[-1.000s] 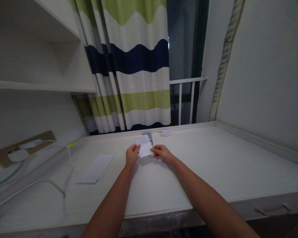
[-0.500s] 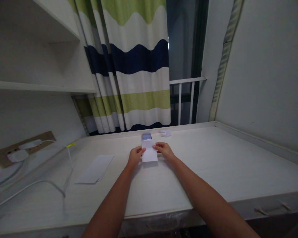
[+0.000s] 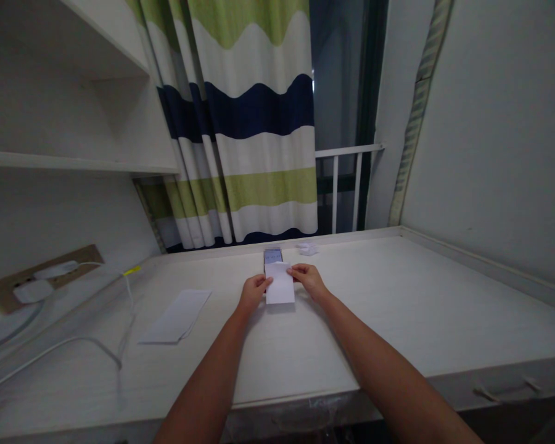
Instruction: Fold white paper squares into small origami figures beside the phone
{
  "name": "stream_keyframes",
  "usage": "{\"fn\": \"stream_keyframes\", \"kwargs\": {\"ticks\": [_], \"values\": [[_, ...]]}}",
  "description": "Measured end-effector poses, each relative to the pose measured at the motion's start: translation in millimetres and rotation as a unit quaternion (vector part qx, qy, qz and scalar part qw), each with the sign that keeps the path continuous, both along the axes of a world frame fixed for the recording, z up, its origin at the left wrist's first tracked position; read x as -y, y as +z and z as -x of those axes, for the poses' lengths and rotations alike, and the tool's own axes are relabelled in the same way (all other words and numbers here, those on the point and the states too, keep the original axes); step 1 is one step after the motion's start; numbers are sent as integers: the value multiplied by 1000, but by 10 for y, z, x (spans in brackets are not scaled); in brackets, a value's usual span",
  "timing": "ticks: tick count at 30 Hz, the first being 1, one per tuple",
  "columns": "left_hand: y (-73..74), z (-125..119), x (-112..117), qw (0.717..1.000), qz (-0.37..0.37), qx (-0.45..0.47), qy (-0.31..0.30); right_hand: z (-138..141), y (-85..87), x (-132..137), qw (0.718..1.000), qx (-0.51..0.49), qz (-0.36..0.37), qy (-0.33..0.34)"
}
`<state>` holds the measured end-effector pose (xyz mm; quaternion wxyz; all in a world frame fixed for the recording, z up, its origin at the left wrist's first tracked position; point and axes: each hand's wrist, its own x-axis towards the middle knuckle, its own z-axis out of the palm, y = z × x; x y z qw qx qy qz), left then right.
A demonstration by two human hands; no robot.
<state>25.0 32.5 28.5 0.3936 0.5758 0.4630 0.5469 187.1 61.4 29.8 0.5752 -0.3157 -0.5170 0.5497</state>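
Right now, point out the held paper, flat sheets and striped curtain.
Held paper (image 3: 280, 287), head view: middle of its face.
Flat sheets (image 3: 176, 316), head view: top sheet's middle.
Striped curtain (image 3: 259, 111), head view: broad navy band.

Papers (image 3: 173, 317) — left of the sheet (image 3: 280, 286)

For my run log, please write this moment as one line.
left hand: holds paper; right hand: holds same paper; phone: partly hidden behind paper; sheets: on desk, left of hands
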Motion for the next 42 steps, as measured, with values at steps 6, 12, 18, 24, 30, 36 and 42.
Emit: {"fn": "stream_keyframes", "kwargs": {"ticks": [6,12,18,24,30,36,42], "values": [[-6,-3,-14,1000,7,-2,-8,-2,23,6,1000,-16,0,-2],[-9,-12,-7,1000,19,2,-17,0,26,-2,1000,-26,1,-18],[2,-21,26,1000,19,2,-24,-5,22,-7,999,-27,-17,-24],[18,-28,36,1000,15,3,-26,-21,9,-16,999,-12,-32,-24],[2,-27,22,1000,15,8,-21,-23,14,-16,999,-4,-31,-27],[6,14,-8,999,-9,30,19,-3,-5,71,994,60,36,84],[23,4,12,998,-16,53,23,4,-14,78,991,64,23,112]]}}
